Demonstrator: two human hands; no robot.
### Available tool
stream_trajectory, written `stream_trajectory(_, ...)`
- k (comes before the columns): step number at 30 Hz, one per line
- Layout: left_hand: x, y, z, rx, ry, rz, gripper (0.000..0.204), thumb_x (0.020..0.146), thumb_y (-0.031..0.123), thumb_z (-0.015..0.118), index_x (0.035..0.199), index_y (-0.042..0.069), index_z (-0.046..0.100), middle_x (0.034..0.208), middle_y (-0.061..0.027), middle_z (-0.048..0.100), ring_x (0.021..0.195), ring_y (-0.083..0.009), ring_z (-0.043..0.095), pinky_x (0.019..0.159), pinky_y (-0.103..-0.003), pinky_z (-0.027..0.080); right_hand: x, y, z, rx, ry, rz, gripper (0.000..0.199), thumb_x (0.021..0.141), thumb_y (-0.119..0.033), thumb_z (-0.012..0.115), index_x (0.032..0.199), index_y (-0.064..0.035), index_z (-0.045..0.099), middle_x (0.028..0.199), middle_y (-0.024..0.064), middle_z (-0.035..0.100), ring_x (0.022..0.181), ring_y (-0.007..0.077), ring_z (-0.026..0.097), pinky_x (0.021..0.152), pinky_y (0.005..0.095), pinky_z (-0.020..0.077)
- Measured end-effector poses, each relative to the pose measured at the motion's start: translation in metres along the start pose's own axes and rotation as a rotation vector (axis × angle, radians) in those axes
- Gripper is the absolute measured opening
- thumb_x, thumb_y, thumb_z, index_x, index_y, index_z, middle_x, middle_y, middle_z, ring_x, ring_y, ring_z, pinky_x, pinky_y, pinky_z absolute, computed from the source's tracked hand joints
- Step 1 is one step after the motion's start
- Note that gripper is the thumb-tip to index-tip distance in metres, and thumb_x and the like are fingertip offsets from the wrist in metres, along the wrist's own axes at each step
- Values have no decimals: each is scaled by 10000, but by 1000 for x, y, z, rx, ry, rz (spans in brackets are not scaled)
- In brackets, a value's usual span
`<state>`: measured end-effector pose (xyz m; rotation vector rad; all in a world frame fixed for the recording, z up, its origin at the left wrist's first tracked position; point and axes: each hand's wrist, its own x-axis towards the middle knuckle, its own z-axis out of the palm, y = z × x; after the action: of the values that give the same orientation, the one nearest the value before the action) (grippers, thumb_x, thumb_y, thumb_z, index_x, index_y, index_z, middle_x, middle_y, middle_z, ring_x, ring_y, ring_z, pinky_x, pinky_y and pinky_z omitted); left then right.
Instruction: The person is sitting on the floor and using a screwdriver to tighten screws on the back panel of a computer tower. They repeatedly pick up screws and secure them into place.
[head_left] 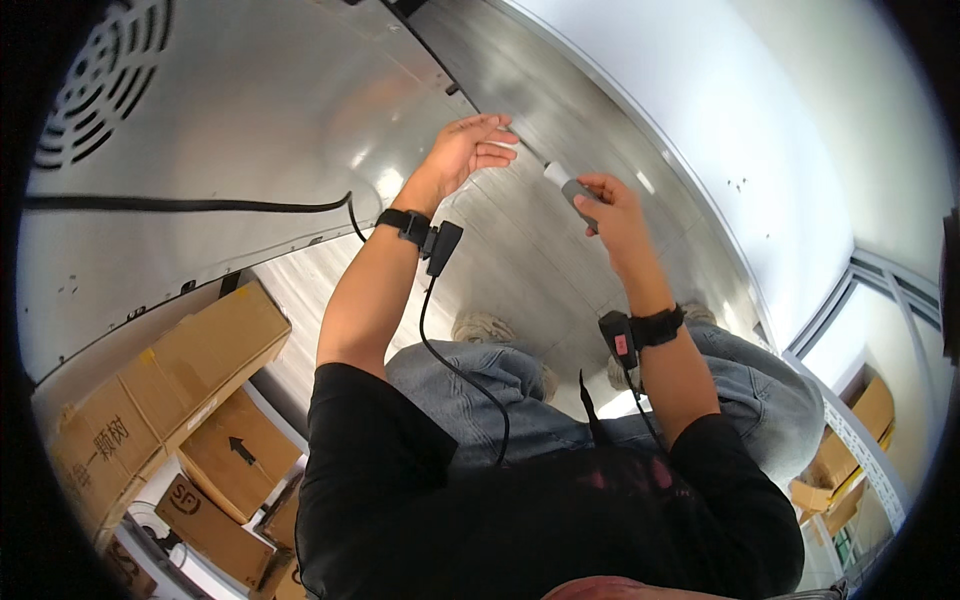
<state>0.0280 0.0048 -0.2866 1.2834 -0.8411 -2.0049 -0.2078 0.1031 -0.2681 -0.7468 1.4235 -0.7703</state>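
Note:
A screwdriver (573, 188) with a grey and white handle is gripped in my right hand (608, 208), fingers wrapped round the handle. Its thin shaft slants up and left toward the edge of a large metal panel (300, 120). My left hand (472, 150) is beside that edge, close to the shaft's tip, with its fingers stretched out and apart. Whether these fingertips touch the tip or a small part there cannot be made out. Each wrist wears a black strap with a small cabled device.
A black cable (190, 204) crosses the metal panel, which has vent slots at the far left. Cardboard boxes (215, 350) are stacked at lower left. A white curved surface (740, 130) rises on the right, above grey plank flooring (510, 250). More cardboard (850, 440) lies at lower right.

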Motion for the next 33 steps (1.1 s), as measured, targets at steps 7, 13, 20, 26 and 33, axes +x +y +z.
stream_trajectory(7,-44,76,25,342,111,-8,327,969,292,481,1014,-20,569,911,-132,647,791,-191,638,702,-293,551,-33,-70,16,-93,82,-277,251,789,-77,651,1034,-43,613,949,49,630,828,145,559,740,286,452)
stream_trajectory(13,-79,114,46,123,209,184,295,989,233,438,1066,-28,552,891,-125,652,693,-146,638,631,-249,555,-67,-123,25,-121,-36,-350,261,782,-71,648,1036,-40,597,951,51,620,839,142,560,772,287,446)
stream_trajectory(20,-105,132,59,-123,255,368,255,981,166,452,1139,-20,526,911,-125,662,639,-108,629,593,-221,551,-80,-155,34,-146,-264,-222,385,815,-115,619,1168,-13,505,940,81,586,801,140,573,662,285,478)
stream_trajectory(26,-111,125,52,-94,289,349,239,975,145,452,1145,-8,522,947,-138,664,633,-102,624,577,-212,540,-78,-147,27,71,-454,-103,398,859,-117,522,1233,8,469,987,101,563,793,150,585,636,281,488)
stream_trajectory(33,-101,120,52,-135,308,382,216,975,145,454,1144,16,498,973,-139,664,634,-94,608,572,-209,527,-82,-142,29,102,-447,-159,407,862,-104,477,1260,-21,468,1048,120,585,836,170,592,656,292,484)
